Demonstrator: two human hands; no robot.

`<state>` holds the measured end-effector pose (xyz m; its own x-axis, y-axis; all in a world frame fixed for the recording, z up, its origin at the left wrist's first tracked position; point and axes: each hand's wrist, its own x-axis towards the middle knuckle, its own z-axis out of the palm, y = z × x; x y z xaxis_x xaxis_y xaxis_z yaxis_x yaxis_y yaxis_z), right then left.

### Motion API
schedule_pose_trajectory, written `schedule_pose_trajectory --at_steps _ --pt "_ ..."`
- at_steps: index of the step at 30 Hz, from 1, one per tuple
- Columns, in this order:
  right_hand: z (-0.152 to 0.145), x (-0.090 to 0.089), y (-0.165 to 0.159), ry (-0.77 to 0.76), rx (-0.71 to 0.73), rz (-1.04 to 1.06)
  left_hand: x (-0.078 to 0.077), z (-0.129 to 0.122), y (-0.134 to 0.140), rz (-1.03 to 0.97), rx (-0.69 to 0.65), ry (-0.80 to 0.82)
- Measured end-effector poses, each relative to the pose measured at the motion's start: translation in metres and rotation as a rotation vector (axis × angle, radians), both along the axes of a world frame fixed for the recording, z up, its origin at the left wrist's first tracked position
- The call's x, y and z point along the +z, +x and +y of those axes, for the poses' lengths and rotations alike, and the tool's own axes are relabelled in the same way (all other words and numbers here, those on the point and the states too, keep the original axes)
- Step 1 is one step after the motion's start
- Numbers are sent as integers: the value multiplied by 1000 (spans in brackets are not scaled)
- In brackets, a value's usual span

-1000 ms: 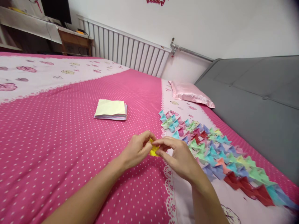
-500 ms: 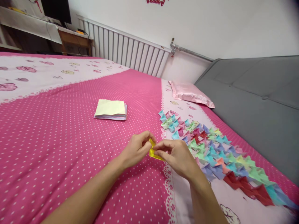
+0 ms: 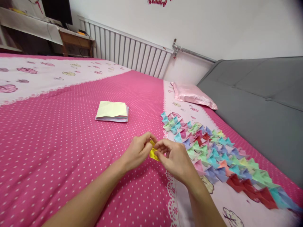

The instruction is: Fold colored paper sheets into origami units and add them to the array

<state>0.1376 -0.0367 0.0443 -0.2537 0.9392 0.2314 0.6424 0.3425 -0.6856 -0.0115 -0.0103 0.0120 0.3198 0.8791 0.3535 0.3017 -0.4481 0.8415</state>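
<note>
A small folded piece of yellow paper (image 3: 153,154) is held above the bed between both hands. My left hand (image 3: 140,150) pinches its left side, thumb and fingers closed on it. On the right side, my right hand (image 3: 174,157) grips the paper with thumb and fingertips, which cover part of it. Just right of my right hand lie rows of folded paper boats (image 3: 216,154) in blue, green, pink, red, purple and yellow. Beyond my left hand rests a stack of paper sheets (image 3: 111,109), pale yellow on top.
The bed has a pink dotted sheet (image 3: 71,132) with white printed bands. A pink satin pillow (image 3: 193,94) lies near the grey headboard (image 3: 255,91) on the right. A white radiator (image 3: 127,47) stands along the wall, and a desk with a monitor (image 3: 58,12) is far left.
My right hand has shifted slightly left, and less of the yellow paper shows on its right side. My left hand stays nearly in place. The stack and the boats have not moved.
</note>
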Motion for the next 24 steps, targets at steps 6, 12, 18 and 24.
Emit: schedule_pose_trajectory --at_steps 6,12,18,24 --pt "-2 -2 -4 112 -64 -165 1 -2 0 -99 -72 -71" --pt "-1 -7 -12 189 -188 -170 -5 2 6 -389 -193 -285" --pt "-3 -12 -21 258 -270 -208 -12 6 9 -296 -105 -236" --pt "-5 -13 -23 228 -218 -238 -15 5 6 -110 68 -85"
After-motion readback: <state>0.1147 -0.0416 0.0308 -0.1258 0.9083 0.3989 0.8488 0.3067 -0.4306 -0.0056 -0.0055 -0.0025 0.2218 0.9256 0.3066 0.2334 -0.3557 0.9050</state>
